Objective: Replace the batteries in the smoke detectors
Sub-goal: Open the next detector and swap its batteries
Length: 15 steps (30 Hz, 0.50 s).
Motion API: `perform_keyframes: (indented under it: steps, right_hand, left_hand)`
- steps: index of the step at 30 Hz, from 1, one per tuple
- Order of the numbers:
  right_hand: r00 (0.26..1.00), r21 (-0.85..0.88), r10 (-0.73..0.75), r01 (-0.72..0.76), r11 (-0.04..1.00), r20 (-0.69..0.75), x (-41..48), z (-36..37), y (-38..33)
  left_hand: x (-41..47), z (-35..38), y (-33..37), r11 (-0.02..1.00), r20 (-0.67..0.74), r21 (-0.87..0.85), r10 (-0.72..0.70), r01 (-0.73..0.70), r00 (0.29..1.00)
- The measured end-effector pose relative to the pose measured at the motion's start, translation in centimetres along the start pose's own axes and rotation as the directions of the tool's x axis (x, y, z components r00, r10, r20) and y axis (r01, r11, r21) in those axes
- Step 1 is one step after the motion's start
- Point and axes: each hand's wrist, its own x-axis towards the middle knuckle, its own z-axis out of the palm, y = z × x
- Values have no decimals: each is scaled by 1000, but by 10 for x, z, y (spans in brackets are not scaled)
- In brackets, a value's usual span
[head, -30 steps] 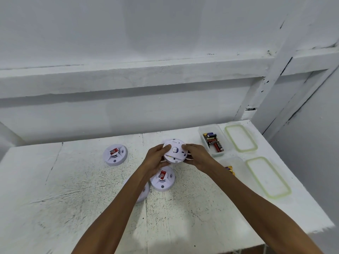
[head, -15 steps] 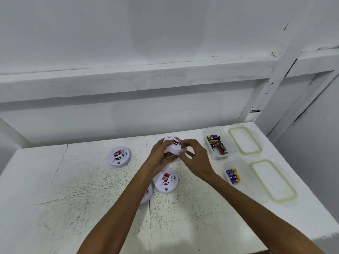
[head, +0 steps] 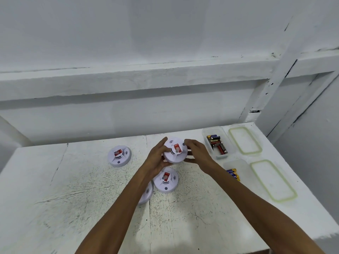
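A white round smoke detector [head: 174,153] with a red label on its face is held above the table, face toward me. My left hand [head: 156,159] grips its left edge and my right hand [head: 197,154] grips its right edge. Another detector [head: 166,180] with a red label lies just below my hands. One more detector [head: 119,155] lies further left. A fourth detector [head: 147,193] is mostly hidden under my left forearm. A clear tub [head: 222,156] at the right holds several mixed batteries [head: 217,143]. Blue and yellow batteries [head: 233,173] lie in a second tub, partly hidden by my right arm.
The white table [head: 73,189] is scratched and stands against a white wall with a ledge. Two tub lids with green rims [head: 244,140] [head: 273,180] lie along the right edge. The table's front edge runs near the bottom of the view.
The held detector has been turned over: its back faced me a second ago, now its labelled front does. Both hands hold its edges again.
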Motion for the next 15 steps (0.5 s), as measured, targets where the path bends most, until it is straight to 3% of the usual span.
perform_keyframes:
  steps: [10,15]
  right_hand:
    - [952,66,-3,-18,998,305,-8,4,-9]
    - [970,256,29,-93,962,240,-10,13,-8]
  left_hand:
    - [0,5,11,995,-123,-26,95,-99,988]
    - [-6,6,7,983,-56,-129,121,-127,991]
